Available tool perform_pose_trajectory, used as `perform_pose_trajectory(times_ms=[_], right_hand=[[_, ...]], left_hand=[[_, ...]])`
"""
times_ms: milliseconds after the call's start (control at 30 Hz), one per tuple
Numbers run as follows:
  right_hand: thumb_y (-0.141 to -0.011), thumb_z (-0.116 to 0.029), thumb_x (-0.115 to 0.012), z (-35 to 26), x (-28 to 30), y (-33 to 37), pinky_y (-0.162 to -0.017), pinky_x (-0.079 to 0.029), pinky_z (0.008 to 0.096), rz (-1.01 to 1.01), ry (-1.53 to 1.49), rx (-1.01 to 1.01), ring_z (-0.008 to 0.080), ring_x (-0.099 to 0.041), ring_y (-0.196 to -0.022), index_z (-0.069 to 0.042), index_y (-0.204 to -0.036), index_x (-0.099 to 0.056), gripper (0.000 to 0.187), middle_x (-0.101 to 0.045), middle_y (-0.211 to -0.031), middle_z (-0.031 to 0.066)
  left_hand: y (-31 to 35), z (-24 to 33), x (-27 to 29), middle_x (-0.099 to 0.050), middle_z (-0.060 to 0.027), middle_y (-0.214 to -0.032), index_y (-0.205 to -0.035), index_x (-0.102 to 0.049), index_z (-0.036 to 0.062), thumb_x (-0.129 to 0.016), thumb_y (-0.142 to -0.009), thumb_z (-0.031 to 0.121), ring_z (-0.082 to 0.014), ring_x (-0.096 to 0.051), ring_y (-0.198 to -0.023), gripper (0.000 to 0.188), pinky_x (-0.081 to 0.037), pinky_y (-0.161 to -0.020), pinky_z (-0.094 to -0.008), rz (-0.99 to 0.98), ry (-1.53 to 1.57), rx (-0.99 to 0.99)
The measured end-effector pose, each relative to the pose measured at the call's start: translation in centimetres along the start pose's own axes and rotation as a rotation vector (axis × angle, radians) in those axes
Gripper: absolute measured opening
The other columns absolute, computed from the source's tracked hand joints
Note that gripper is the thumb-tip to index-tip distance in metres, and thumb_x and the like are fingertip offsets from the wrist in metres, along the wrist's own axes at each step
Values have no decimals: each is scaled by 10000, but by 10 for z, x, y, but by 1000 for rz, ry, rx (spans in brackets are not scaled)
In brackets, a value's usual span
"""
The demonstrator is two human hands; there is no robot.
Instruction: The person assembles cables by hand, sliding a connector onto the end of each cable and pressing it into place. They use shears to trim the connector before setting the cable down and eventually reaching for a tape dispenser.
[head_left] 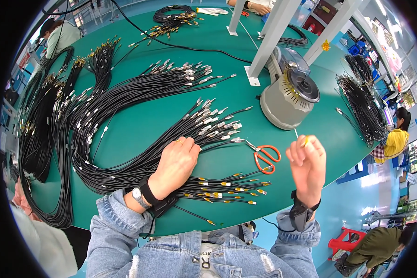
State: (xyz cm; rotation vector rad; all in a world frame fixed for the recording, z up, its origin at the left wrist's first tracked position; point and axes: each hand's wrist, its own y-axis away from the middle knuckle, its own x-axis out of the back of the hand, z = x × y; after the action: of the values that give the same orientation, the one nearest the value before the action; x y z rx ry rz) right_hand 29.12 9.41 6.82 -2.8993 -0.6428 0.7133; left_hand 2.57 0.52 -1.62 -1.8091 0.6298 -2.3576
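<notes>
My left hand [178,160] is closed over the near bundle of black cables [143,157], its fingers curled down among them; the fingertips are hidden. White tags and metal ends [215,123] fan out beyond it to the right. Below the left hand, more cable ends with yellow and white tags [227,187] spread toward the table's front edge. My right hand [308,162] is raised at the right with fingers bent inward and something yellow at a fingertip; whether it pinches anything is not visible. Orange-handled scissors [266,159] lie just left of it, blades toward the cable ends.
A grey round machine [289,95] stands beside a white metal post [268,46]. Further cable bundles lie at the left [41,125], the back [173,18] and the right [363,106]. White gloves [213,11] lie at the far edge. Other people work around the green table [231,164].
</notes>
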Motion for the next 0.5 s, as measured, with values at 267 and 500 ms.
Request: perform_pose_trajectory(times_ms=[267,500], right_hand=[[-880,-89,-556,37,6,44,-613,-353,258,101,-15,-180,113,-428,-609,-13,-850,-542,83,-504,-700,24],[-873,-57,-573,55,-8,62,-624,-389,245,127,108,-234,99,-468,-640,15,-873,-568,73,-550,-752,28]], left_hand=[[-9,17,-2,-544,-97,-720,-799,-550,20,-621,-711,-15,-265,-544,-698,118,-453,-621,-367,65,274,56],[-36,53,-3,-602,-114,-767,-891,-599,24,-669,-763,42,-267,-609,-670,147,-479,-562,-333,-1,699,67]])
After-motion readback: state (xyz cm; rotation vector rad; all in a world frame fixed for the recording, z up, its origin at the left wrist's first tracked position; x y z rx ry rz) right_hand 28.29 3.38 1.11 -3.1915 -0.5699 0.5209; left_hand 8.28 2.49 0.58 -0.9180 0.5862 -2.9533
